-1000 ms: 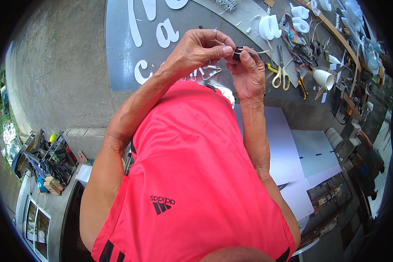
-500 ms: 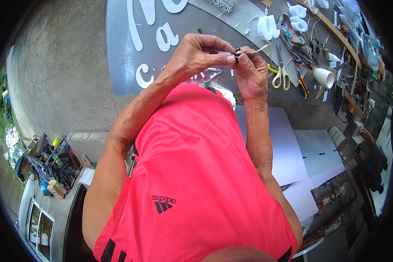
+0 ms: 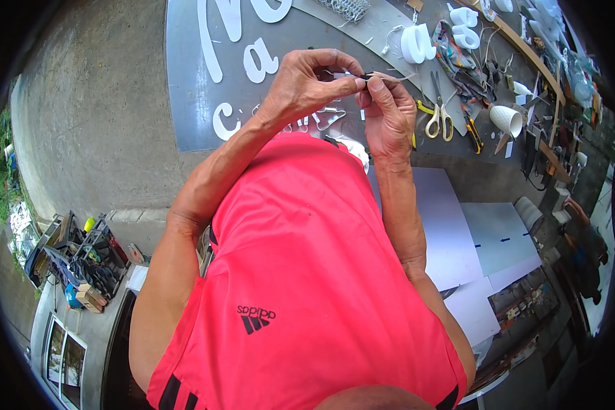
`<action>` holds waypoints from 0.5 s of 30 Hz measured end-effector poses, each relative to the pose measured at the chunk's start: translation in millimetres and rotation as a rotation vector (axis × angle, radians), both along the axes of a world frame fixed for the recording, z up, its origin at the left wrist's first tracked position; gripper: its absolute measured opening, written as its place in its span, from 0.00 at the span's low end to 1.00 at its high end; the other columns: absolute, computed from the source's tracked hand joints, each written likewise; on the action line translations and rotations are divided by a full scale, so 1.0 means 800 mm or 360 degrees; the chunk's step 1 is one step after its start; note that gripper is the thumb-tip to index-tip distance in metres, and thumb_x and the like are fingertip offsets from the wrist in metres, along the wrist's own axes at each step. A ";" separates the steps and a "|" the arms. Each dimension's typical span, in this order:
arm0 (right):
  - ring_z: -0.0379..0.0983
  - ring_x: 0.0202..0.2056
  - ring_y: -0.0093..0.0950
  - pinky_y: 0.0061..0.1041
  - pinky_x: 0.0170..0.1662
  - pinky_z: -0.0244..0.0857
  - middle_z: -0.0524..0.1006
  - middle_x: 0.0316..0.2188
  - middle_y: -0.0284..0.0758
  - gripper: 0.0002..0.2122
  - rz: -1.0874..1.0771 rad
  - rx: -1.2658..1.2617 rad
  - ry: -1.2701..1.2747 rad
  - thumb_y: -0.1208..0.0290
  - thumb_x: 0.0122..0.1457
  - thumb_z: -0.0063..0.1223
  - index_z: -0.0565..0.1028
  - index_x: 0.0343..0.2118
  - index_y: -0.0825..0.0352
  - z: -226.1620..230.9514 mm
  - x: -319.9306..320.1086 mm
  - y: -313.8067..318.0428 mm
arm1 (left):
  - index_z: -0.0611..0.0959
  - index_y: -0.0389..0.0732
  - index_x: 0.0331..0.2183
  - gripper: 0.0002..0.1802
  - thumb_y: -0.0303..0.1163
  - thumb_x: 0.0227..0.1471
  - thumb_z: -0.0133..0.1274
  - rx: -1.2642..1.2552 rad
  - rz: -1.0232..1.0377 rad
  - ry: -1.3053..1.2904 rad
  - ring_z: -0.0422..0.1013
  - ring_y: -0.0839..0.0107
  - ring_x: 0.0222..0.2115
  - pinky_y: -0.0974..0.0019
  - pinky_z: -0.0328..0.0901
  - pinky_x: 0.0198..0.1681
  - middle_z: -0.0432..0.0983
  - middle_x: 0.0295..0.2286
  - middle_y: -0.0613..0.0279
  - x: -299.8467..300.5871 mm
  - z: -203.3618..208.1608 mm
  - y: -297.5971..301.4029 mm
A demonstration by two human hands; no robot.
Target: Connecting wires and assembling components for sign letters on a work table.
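Note:
My left hand (image 3: 306, 80) and my right hand (image 3: 391, 126) meet above the grey table, fingertips pinched together. Between them runs a thin pale wire (image 3: 393, 78), its loose end sticking out past my right fingers. A small black piece, perhaps tape, sits on the wire where the fingertips meet; the fingers partly hide it. White cut-out letters, among them an "a"-shaped one (image 3: 260, 60), lie left of my left hand. Below the hands, small white modules on wires (image 3: 329, 117) rest on the sheet. Scissors with yellowish handles (image 3: 439, 121) lie just right of my right hand.
A yellow-and-black utility knife (image 3: 474, 134) and a white textured cup (image 3: 506, 120) lie farther right. Thick white letters (image 3: 417, 44), a crumpled cloth (image 3: 452, 51) and a long wooden strip (image 3: 526, 42) occupy the far right. White sheets (image 3: 437, 222) stand below the table edge.
Both hands have shifted slightly, the right one a little left and closer to the left. The wire's free end now points lower and more sideways, and the black piece shows between the fingertips.

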State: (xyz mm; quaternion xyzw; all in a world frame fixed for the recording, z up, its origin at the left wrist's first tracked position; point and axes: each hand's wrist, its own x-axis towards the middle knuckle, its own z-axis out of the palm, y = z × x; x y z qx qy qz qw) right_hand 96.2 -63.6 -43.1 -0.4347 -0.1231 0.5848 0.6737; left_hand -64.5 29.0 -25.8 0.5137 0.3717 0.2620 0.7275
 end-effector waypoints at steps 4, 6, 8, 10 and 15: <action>0.74 0.29 0.20 0.23 0.35 0.68 0.82 0.31 0.34 0.05 -0.0053 -0.0036 -0.0094 0.76 0.60 0.63 0.82 0.39 0.69 0.000 -0.001 0.002 | 0.86 0.35 0.37 0.10 0.28 0.54 0.66 0.0098 -0.0046 0.0117 0.76 0.83 0.30 0.77 0.72 0.33 0.81 0.29 0.67 0.001 0.001 0.004; 0.74 0.29 0.20 0.22 0.34 0.68 0.82 0.30 0.33 0.05 -0.0082 -0.0060 -0.0146 0.76 0.60 0.63 0.82 0.38 0.69 0.001 -0.004 0.002 | 0.86 0.35 0.38 0.10 0.28 0.54 0.65 0.0169 -0.0060 0.0145 0.76 0.82 0.30 0.76 0.72 0.33 0.82 0.29 0.66 0.002 -0.001 0.004; 0.74 0.29 0.20 0.22 0.34 0.67 0.81 0.30 0.33 0.05 -0.0110 -0.0085 -0.0197 0.75 0.60 0.64 0.82 0.38 0.69 0.003 -0.007 0.002 | 0.85 0.34 0.38 0.09 0.28 0.55 0.64 -0.0149 -0.0051 -0.0065 0.77 0.79 0.30 0.74 0.74 0.33 0.82 0.30 0.65 0.004 -0.008 0.005; 0.73 0.29 0.20 0.21 0.33 0.66 0.81 0.29 0.33 0.07 -0.0121 -0.0171 -0.0235 0.72 0.61 0.63 0.82 0.39 0.69 0.006 -0.011 0.002 | 0.85 0.34 0.37 0.10 0.29 0.54 0.63 -0.0147 -0.0030 -0.0099 0.76 0.80 0.28 0.74 0.72 0.32 0.81 0.28 0.65 0.005 -0.010 0.006; 0.72 0.28 0.18 0.19 0.33 0.65 0.81 0.29 0.32 0.09 0.0216 -0.0399 -0.0849 0.69 0.62 0.63 0.83 0.41 0.68 0.028 0.008 -0.010 | 0.85 0.33 0.37 0.08 0.27 0.55 0.63 -0.0151 -0.0064 -0.0064 0.78 0.77 0.30 0.72 0.75 0.36 0.82 0.30 0.64 -0.011 -0.017 0.014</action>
